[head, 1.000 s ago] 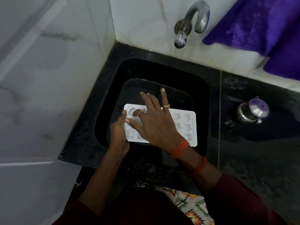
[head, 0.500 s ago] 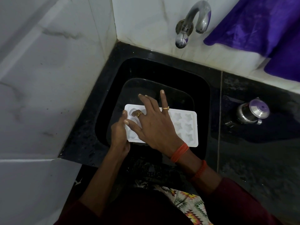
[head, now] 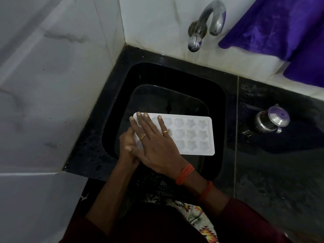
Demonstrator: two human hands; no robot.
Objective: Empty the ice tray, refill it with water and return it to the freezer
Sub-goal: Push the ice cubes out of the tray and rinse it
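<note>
1. R hand [head: 154, 146] lay flat on the left part of the ice tray [head: 192, 135], palm down, fingers straight and slightly spread, pressing on the cells.
2. Two gold rings [head: 142, 136] on that hand; orange thread bands [head: 185, 174] at the wrist, dark red sleeve [head: 245, 221] further up the arm.
3. L hand [head: 127, 146] gripped the tray's left short end, thumb up along the edge. Rest of its fingers mostly hidden by the R hand and the tray.
4. Tray was white, lying roughly level over the sink [head: 175, 74], long side running left to right. Star and flower shaped cells showed on its uncovered right part. Couldn't tell if they held ice or water.
5. Sink was black, set in a black counter [head: 280, 172] in a corner of white marbled wall tiles [head: 52, 85]. A dark tub [head: 157, 95] sat inside it, under the tray.
6. Chrome tap [head: 205, 23] on the back wall, above the sink.
7. Steel pot w/ lid [head: 271, 120] stood on the counter right of the sink, well apart from the tray.
8. Purple cloth [head: 280, 28] hung at top right.
</note>
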